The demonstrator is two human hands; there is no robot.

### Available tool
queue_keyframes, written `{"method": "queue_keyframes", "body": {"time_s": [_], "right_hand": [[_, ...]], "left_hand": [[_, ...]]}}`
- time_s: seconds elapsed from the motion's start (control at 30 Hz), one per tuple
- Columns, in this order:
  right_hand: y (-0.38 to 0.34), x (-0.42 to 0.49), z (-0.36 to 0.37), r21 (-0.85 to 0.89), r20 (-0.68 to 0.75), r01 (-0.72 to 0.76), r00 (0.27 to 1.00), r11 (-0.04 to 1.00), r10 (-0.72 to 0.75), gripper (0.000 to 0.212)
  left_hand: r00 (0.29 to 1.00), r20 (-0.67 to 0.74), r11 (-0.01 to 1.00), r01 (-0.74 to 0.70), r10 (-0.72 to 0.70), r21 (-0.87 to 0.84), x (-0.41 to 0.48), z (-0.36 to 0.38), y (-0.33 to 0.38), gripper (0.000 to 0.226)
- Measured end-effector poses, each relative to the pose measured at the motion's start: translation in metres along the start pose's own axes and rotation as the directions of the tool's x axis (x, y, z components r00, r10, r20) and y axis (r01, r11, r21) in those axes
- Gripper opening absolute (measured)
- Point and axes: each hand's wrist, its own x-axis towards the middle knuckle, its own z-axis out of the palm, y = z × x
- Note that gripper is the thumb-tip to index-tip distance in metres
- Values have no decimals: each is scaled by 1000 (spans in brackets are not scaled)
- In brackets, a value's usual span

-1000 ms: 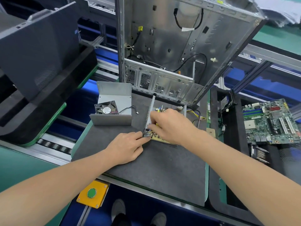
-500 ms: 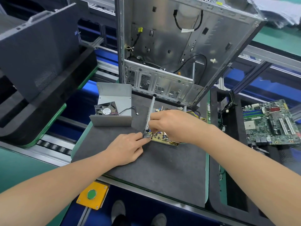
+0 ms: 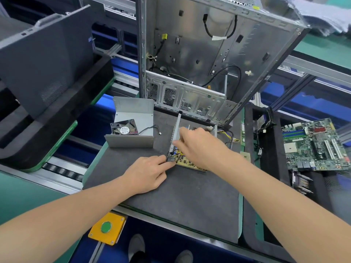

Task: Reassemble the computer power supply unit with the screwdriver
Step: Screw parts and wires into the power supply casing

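right hand (image 3: 199, 147) shifted only slightly over circuit board (image 3: 190, 164), grip hidden, cannot tell, left hand (image 3: 148, 175) still pinching metal plate (image 3: 175, 133) corner

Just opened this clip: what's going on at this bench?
A person is working bare-handed on an opened power supply on the mat. The left grip pinches the near end of its upright metal wall. The right grip lies over the board beside that wall, fingers curled; whether they hold anything is hidden. The cover with the fan sits apart to the left, not yet refitted. No screwdriver shows.
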Motion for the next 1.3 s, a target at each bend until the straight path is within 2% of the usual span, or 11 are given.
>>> {"method": "queue_keyframes", "body": {"time_s": [0.1,0.17,0.23,0.43,0.7,0.83,0.97,1.1,1.17,1.23,1.3], "right_hand": [[7,-3,-18,-157,106,294,954,943,-280,16],[11,-1,-22,-211,203,431,897,878,-392,30],[11,0,-22,-181,218,460,881,869,-420,37],[9,1,-15,-20,101,275,957,961,-272,20],[-4,0,-8,84,23,22,999,996,-24,17],[-4,-1,-7,124,31,19,999,992,-23,12],[3,-7,-12,-100,72,100,993,990,-93,16],[22,-27,-30,-369,78,203,979,907,-188,20],[45,-40,-42,-277,-13,163,985,947,-173,22],[72,-56,-53,-21,-74,1,997,1000,-2,30],[99,-72,-54,216,-71,-159,981,963,178,27]], "left_hand": [[1000,-6,1000,12,-13,-8,-1,1,-1,40],[1000,4,1000,17,-17,-4,0,2,-1,40],[1000,12,1000,16,-16,1,0,2,-1,41],[1000,3,1000,14,-14,1,0,1,0,42],[1000,5,1000,8,-8,16,0,0,0,43],[1000,14,1000,14,-14,20,0,-2,2,42],[997,71,998,-1,-3,58,2,-9,6,40],[993,72,991,-98,91,91,8,-21,6,39],[979,56,976,-202,198,86,13,-30,7,33],[949,30,947,-316,315,60,24,-41,11,27],[915,-1,915,-402,402,24,40,-51,19,25]]}}
